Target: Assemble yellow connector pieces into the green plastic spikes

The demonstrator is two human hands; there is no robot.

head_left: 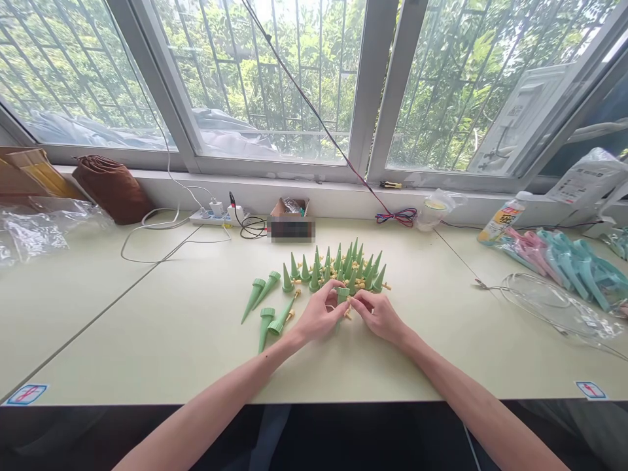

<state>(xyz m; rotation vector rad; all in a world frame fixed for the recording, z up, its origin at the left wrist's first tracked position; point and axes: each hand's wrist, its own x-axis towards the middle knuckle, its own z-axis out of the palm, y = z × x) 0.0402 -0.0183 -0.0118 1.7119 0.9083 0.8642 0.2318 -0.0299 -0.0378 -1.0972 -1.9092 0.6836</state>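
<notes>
Between the fingers of my left hand (314, 315) is a green plant watering spike (344, 292), its wide ribbed cap up and its tip pointing down. My right hand (381, 315) is closed in a pinch at the side of that cap, at a small yellow valve (348, 314) partly hidden by the fingertips. Just beyond both hands stands a cluster of green watering spikes (314, 278), points up, with yellow valves at their bases. Left of my left hand lie several loose spikes (265, 320); some of them show a yellow valve.
Toward the window sit a small open box (290, 208), a power strip (212, 214) and coiled wires (396, 216). On the right are a spray can (503, 219), pink and teal plastic pieces (569, 261) and a cable (530, 304). A brown rolled bundle (110, 190) lies at left.
</notes>
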